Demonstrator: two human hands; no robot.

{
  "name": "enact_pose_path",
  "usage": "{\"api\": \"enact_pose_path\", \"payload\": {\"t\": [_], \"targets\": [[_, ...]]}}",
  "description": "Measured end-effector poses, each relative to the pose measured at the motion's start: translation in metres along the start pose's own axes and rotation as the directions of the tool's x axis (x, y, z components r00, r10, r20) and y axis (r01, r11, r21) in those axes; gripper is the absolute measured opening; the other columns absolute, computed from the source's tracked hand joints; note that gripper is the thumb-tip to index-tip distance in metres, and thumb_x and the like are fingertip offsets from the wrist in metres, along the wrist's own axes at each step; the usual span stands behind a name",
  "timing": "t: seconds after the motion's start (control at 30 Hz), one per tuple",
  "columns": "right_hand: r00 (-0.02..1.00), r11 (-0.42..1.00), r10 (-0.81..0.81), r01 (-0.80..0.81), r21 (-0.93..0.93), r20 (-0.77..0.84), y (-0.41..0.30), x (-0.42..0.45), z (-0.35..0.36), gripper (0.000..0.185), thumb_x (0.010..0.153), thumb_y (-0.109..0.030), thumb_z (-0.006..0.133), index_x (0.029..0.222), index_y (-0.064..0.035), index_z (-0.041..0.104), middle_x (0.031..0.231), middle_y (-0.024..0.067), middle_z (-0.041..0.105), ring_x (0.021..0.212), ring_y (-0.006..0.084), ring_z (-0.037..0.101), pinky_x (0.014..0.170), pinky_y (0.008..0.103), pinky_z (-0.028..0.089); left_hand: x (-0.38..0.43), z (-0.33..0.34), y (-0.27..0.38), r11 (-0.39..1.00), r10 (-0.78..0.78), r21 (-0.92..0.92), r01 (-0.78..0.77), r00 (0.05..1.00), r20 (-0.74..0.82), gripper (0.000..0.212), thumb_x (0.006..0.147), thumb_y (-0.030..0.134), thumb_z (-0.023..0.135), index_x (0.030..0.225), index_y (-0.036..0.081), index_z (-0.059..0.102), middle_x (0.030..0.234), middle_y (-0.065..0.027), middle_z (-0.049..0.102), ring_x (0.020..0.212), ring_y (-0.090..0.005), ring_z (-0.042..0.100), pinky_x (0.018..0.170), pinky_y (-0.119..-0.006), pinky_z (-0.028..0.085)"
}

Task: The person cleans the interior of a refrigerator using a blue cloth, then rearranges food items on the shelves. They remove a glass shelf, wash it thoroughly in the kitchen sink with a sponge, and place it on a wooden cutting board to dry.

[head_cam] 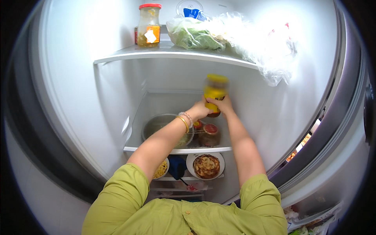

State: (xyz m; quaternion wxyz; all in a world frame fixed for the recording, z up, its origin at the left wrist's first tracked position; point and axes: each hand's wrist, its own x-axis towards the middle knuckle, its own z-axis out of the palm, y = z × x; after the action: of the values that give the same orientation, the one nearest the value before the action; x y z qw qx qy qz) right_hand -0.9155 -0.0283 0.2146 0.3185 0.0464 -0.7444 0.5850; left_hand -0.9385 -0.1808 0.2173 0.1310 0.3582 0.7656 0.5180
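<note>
Both my hands are inside an open refrigerator, around a jar with a yellow lid and a yellow label that bears writing. My left hand grips the jar's lower left side, a gold bangle and a beaded bracelet on its wrist. On the jar's right, my right hand has its thumb across the label. The jar's upper part is blurred. It is held above the middle shelf, over a red-lidded jar. A metal pot stands left of that, partly hidden by my left forearm.
On the upper shelf are a tall red-lidded glass jar and bagged leafy vegetables; a plastic bag overhangs its edge. Below sit a plate with a browned flatbread and a bowl of yellow kernels. The open door is right.
</note>
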Motion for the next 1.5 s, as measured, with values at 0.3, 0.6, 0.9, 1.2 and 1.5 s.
{"api": "enact_pose_path", "payload": {"t": [0.3, 0.6, 0.9, 1.2, 1.5], "targets": [[0.993, 0.992, -0.113, 0.115, -0.056, 0.032, 0.039, 0.045, -0.008, 0.06, 0.055, -0.009, 0.082, 0.107, -0.0023, 0.054, 0.105, 0.0089, 0.06, 0.097, 0.0198, 0.057, 0.083, 0.0332, 0.045, 0.047, -0.01, -0.011, 0.989, -0.005, -0.15, 0.017, 0.997, 0.081, 0.056, 0.08, 0.002, 0.051, 0.13, 0.011, 0.029, 0.107, -0.0061, 0.051, 0.086, -0.0143, 0.048, 0.066, -0.028, 0.043], [0.992, 0.979, -0.04, 0.014, -0.204, -0.124, 0.077, 0.081, -0.004, 0.059, 0.057, -0.007, 0.081, 0.107, -0.0011, 0.05, 0.103, 0.0108, 0.06, 0.094, 0.0203, 0.059, 0.079, 0.0332, 0.049, 0.068, 0.009, -0.061, 0.916, 0.226, 0.318, -0.246, 0.969, 0.098, 0.075, 0.078, 0.033, 0.06, 0.13, -0.008, 0.025, 0.129, -0.0269, 0.038, 0.116, -0.0359, 0.042, 0.095, -0.04, 0.035], [0.974, 0.953, -0.103, 0.038, -0.302, -0.204, 0.079, 0.079, -0.005, 0.071, 0.052, -0.022, 0.085, 0.106, 0.0022, 0.044, 0.1, 0.0143, 0.06, 0.092, 0.0247, 0.059, 0.081, 0.0341, 0.047, -0.098, 0.059, 0.035, 0.438, -0.257, 0.852, -0.287, 0.868, 0.425, 0.108, 0.065, 0.039, 0.074, 0.141, 0.004, 0.006, 0.146, -0.0228, 0.002, 0.132, -0.0468, 0.009, 0.085, -0.075, 0.022], [0.975, 0.951, -0.085, 0.018, -0.308, -0.204, 0.075, 0.078, 0.001, 0.072, 0.055, -0.023, 0.084, 0.108, 0.0025, 0.042, 0.104, 0.0159, 0.057, 0.096, 0.0244, 0.058, 0.081, 0.0338, 0.047, -0.107, 0.054, 0.025, 0.45, -0.076, 0.826, -0.34, 0.907, 0.415, 0.088, 0.071, 0.019, 0.063, 0.14, 0.001, 0.012, 0.144, -0.0253, 0.011, 0.127, -0.0525, 0.016, 0.084, -0.074, 0.024], [0.878, 0.699, -0.243, -0.138, -0.702, -0.414, 0.021, 0.049, 0.028, 0.074, 0.059, -0.033, 0.079, 0.112, 0.0034, 0.042, 0.107, 0.0198, 0.054, 0.1, 0.0286, 0.054, 0.084, 0.0353, 0.044, -0.12, 0.014, 0.037, 0.427, 0.299, 0.729, -0.536, 0.844, 0.446, 0.07, 0.07, 0.035, 0.069, 0.124, 0.001, 0.042, 0.126, -0.0219, 0.043, 0.114, -0.036, 0.046, 0.084, -0.049, 0.044]]}}
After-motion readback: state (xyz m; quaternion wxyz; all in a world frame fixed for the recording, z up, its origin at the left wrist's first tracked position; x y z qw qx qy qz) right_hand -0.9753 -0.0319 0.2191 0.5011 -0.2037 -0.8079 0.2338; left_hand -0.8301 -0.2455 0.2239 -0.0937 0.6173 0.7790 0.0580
